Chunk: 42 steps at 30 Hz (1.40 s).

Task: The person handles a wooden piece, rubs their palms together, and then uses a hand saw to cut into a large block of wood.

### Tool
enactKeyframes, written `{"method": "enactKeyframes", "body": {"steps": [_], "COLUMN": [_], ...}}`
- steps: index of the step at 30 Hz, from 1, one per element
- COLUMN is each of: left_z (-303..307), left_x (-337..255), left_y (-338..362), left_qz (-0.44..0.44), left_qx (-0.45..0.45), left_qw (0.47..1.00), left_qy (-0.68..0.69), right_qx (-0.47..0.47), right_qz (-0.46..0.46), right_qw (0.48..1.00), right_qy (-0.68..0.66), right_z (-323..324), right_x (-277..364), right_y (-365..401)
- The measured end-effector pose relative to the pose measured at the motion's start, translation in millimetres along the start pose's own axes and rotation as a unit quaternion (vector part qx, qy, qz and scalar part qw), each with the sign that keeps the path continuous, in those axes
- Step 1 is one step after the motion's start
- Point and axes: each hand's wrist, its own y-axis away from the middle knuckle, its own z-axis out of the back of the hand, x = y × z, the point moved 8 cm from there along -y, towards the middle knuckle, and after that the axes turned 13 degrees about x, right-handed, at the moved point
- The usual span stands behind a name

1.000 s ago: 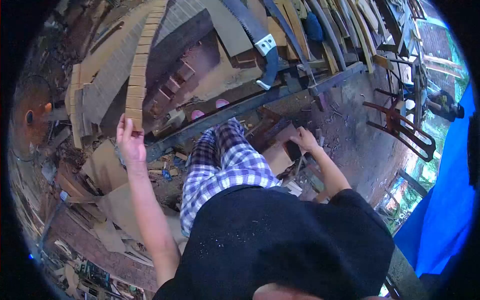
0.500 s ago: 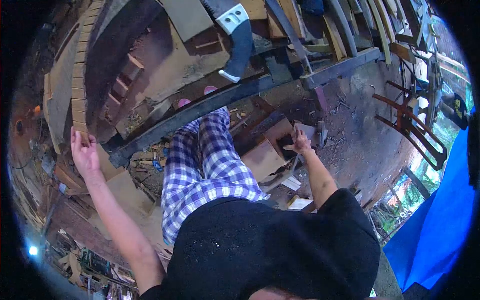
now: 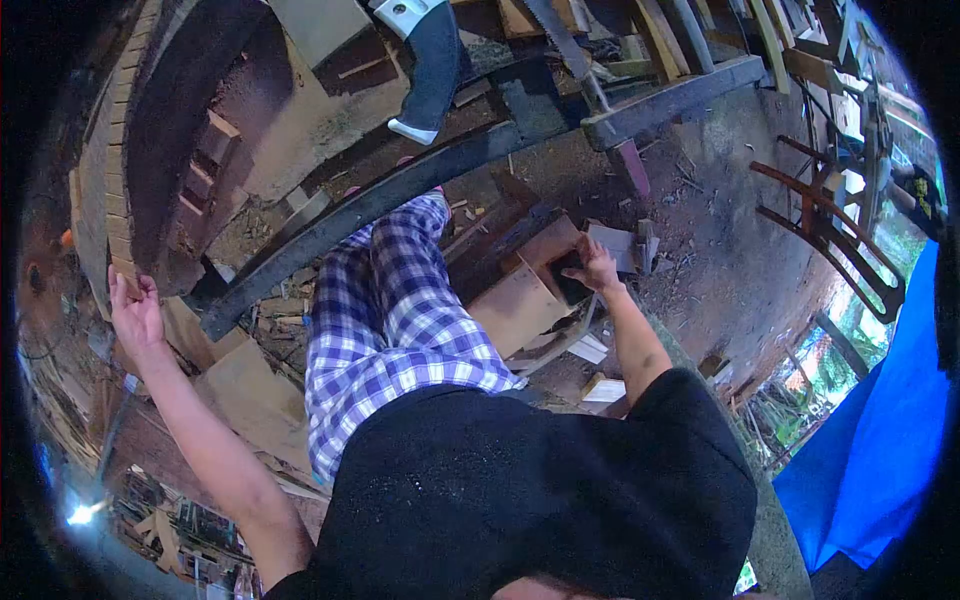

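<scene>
At the left, my left hand (image 3: pixel 138 318) is closed with thumb and fingertips on the lower end of a long curved wooden strip (image 3: pixel 117 165), which is scored by evenly spaced cross lines. The strip runs up along the edge of a dark, curved wooden form. My right hand (image 3: pixel 597 268) reaches over a brown box (image 3: pixel 518 308) with a dark opening, its fingers spread and nothing in them. A pale flat board piece (image 3: pixel 615 247) lies just beyond those fingers.
A handsaw with a black handle (image 3: pixel 432 80) lies at the top, above a long dark beam (image 3: pixel 365 205) crossing before my legs. Another saw blade (image 3: pixel 565 50) leans by a wooden bar (image 3: pixel 675 105). A brown wooden frame (image 3: pixel 835 235) stands right, near a blue tarp (image 3: pixel 870 440).
The view has swung slightly, so most things sit further left. My left hand keeps its place at the strip's end; my right hand stays over the box with fingers spread.
</scene>
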Motion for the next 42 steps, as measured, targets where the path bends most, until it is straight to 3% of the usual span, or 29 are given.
{"method": "enactKeyframes", "body": {"steps": [2,5,7,9,10,13,14,15,17,19,21,23,25,27,29,33,34,36,38,40,41,42], "left_z": [1.2,-1.2,-4.9,-10.0,-12.3,-20.3,-23.3,-29.3,-36.0,-41.5,-44.8,-52.0,-57.3,-68.1,-81.4,-94.3,-99.7,-98.7,-103.3,-105.3,-104.1,-101.7], "left_x": [-2.2,-1.9,1.6,5.8,8.8,15.9,18.5,19.4,20.4,21.0,22.1,23.0,25.4,23.7,13.8,-0.1,6.6,5.8,8.7,8.7,19.8,26.3], "left_y": [-1.1,-1.7,1.3,2.0,1.8,6.3,8.3,11.7,15.4,15.5,17.6,21.7,29.6,48.5,69.6,95.4,103.0,110.6,112.9,112.1,118.5,123.2], "left_qz": [0.005,0.015,0.025,0.038,0.046,0.054,0.057,0.058,0.061,0.061,0.059,0.047,0.052,0.029,0.018,0.010,0.023,0.023,0.031,0.014,0.005,0.015], "left_qx": [-0.005,-0.014,-0.039,-0.035,-0.032,-0.028,-0.029,-0.029,-0.030,0.001,0.002,0.004,0.036,0.038,0.001,0.023,0.028,0.039,0.057,0.068,0.063,0.064], "left_qw": [1.000,0.999,0.998,0.997,0.997,0.997,0.997,0.997,0.997,0.998,0.998,0.999,0.998,0.999,1.000,1.000,0.999,0.999,0.997,0.997,0.998,0.998], "left_qy": [0.005,0.029,0.049,0.055,0.061,0.049,0.052,0.042,0.035,0.028,0.013,0.001,-0.010,-0.009,-0.014,0.017,0.024,0.028,0.033,0.029,0.023,0.015], "right_qx": [-0.003,-0.070,-0.081,-0.090,-0.146,-0.063,-0.112,-0.112,-0.065,-0.080,-0.045,-0.033,-0.018,-0.074,-0.080,-0.070,-0.095,-0.198,-0.225,-0.209,-0.314,-0.349], "right_qz": [0.045,0.011,-0.034,-0.026,0.017,0.014,0.055,0.052,0.031,0.035,-0.067,-0.045,0.055,0.174,0.302,0.430,0.465,0.587,0.668,0.751,0.809,0.863], "right_qw": [0.994,0.984,0.987,0.981,0.981,0.985,0.984,0.985,0.966,0.975,0.970,0.975,0.995,0.979,0.946,0.882,0.857,0.744,0.684,0.475,0.427,0.248], "right_qy": [-0.096,-0.164,-0.135,-0.171,-0.124,-0.157,-0.123,-0.120,-0.248,-0.203,-0.228,-0.214,-0.083,-0.073,-0.091,-0.181,-0.202,-0.250,-0.187,-0.408,-0.256,-0.268], "right_z": [3.3,22.7,27.7,27.5,33.3,31.6,44.9,52.3,54.9,71.9,69.9,79.2,84.8,111.9,144.9,246.4,274.6,322.2,338.8,367.4,371.2,374.0], "right_x": [-0.4,-17.3,-32.7,-40.7,-36.3,-31.6,-20.3,-9.8,-1.6,19.8,20.6,36.5,81.4,149.6,243.4,415.4,437.6,474.5,485.1,484.1,506.0,503.7], "right_y": [-4.8,-0.4,2.9,9.0,15.5,24.9,37.6,43.8,51.8,61.0,62.6,68.2,67.1,93.3,136.5,249.9,285.0,360.6,426.1,510.4,545.2,573.3]}}
